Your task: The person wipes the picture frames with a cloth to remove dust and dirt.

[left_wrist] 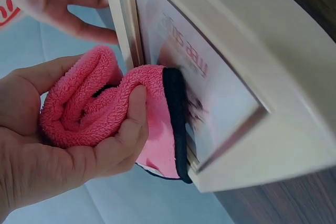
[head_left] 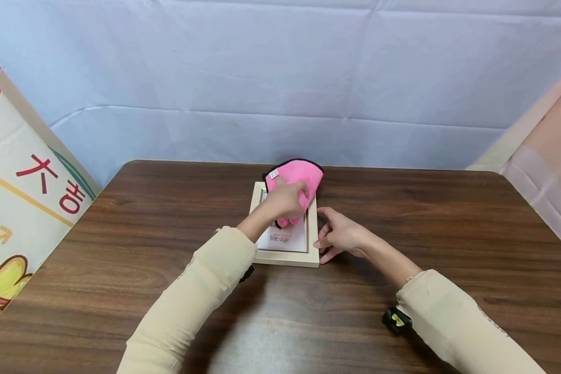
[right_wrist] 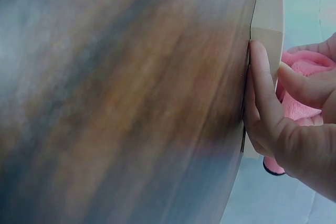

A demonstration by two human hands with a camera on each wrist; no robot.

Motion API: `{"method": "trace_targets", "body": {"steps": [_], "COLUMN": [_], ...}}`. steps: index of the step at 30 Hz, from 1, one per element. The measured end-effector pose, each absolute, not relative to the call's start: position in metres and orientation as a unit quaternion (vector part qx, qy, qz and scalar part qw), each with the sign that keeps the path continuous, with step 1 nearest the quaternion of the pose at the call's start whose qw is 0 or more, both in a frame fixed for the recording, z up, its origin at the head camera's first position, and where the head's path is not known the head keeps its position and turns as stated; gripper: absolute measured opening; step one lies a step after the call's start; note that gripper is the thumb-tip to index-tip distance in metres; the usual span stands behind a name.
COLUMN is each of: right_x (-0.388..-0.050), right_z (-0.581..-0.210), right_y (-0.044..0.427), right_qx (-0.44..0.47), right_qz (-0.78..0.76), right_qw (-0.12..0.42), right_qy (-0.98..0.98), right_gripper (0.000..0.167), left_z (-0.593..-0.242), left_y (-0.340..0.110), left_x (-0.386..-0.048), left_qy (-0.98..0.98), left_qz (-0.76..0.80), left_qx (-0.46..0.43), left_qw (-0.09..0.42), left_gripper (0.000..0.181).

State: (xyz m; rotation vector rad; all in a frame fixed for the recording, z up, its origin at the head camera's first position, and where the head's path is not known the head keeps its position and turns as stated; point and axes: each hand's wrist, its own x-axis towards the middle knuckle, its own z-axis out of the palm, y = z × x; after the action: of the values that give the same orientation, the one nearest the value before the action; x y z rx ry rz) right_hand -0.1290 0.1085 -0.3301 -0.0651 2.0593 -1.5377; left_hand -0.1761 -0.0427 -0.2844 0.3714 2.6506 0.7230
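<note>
A cream picture frame lies face up on the wooden table, with a print under its pane lettered "free style". My left hand grips a bunched pink cloth with black edging. In the left wrist view, the fingers curl round the folded cloth, and its edge touches the pane at the far part of the frame. My right hand holds the frame's right side. In the right wrist view, the thumb is on the top edge, and the fingers lie along the outer side by the tabletop.
The brown wooden table extends on both sides of the frame. A pale cloth backdrop hangs behind it. Printed sheets with red characters and drawings stand at the left, and another printed sheet is at the right.
</note>
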Motion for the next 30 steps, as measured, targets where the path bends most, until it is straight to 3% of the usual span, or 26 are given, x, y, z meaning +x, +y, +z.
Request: {"method": "trace_targets", "body": {"steps": [19, 30], "right_x": [-0.129, -0.13], "right_z": [-0.33, -0.331], "right_y": [0.108, 0.108], "right_qx": [-0.022, -0.024], "right_qz": [-0.564, -0.568], "right_qw": [0.28, 0.28], "right_qy": [0.777, 0.773], "right_gripper": [0.079, 0.079], "left_z": [-0.282, -0.289], "left_y": [-0.086, -0.074], "left_x": [-0.186, -0.184], "left_qy": [0.957, 0.965], "left_qz": [0.229, 0.19], "left_qx": [0.082, 0.124], "left_qw": [0.156, 0.131], "left_gripper": [0.035, 0.033]}}
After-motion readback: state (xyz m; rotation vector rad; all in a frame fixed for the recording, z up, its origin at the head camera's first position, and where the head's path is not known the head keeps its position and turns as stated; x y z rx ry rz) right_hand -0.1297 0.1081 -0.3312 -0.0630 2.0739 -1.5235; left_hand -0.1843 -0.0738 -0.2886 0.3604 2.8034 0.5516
